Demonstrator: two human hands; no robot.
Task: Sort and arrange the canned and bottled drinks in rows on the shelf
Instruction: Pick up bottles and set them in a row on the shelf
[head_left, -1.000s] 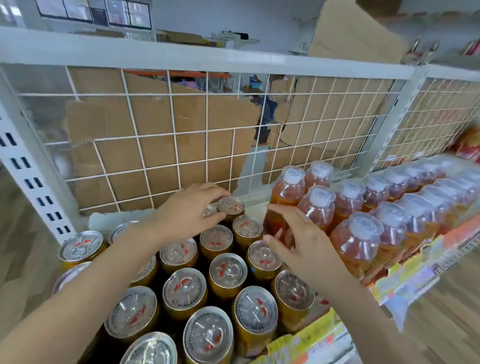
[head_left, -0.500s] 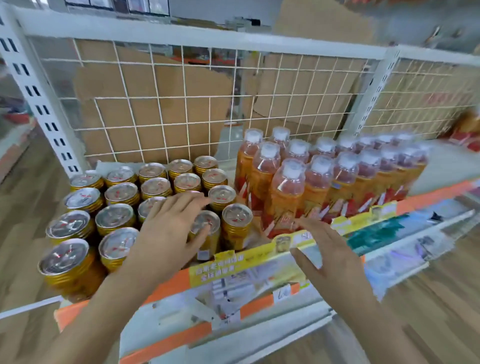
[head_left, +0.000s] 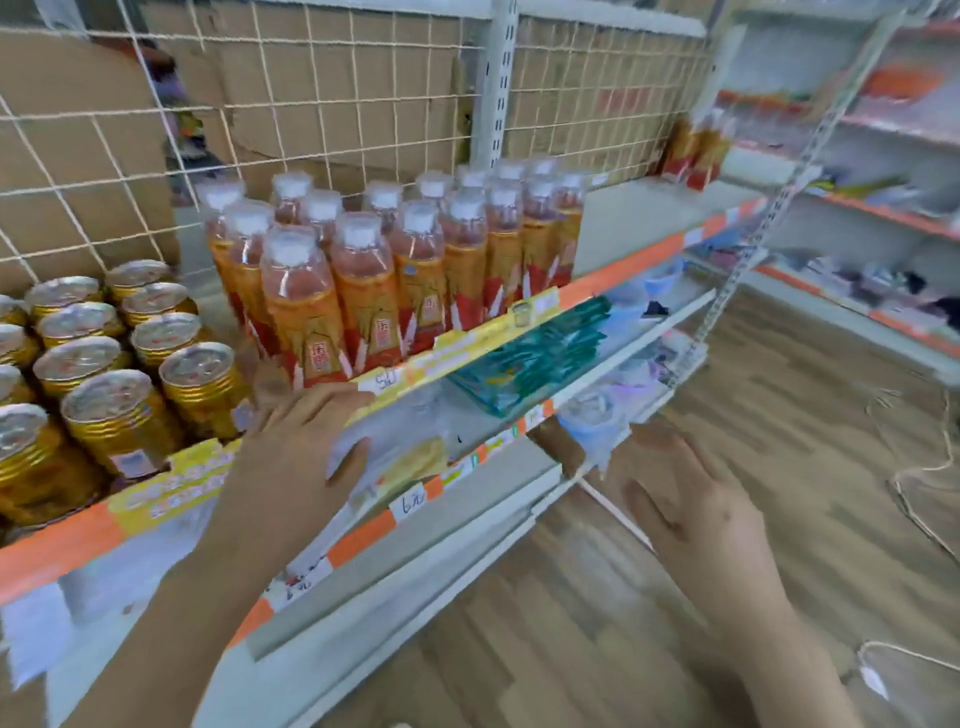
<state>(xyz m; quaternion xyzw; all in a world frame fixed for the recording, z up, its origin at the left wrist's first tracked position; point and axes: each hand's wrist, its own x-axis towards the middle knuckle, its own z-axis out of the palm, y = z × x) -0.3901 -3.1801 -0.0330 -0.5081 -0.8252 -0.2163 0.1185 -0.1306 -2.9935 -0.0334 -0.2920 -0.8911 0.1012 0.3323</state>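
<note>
Shelf (head_left: 639, 218) carries gold cans (head_left: 83, 358) and orange white-capped bottles (head_left: 363, 280); left grip (head_left: 296, 457), loose and empty, lies at its front edge, right grip (head_left: 696, 509), splayed, empty, below.

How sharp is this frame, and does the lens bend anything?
Head view: motion blur smears the side shelves and softens the left hand and right hand; bottles and cans read fairly clearly; the wide lens bows the wire grid.
</note>
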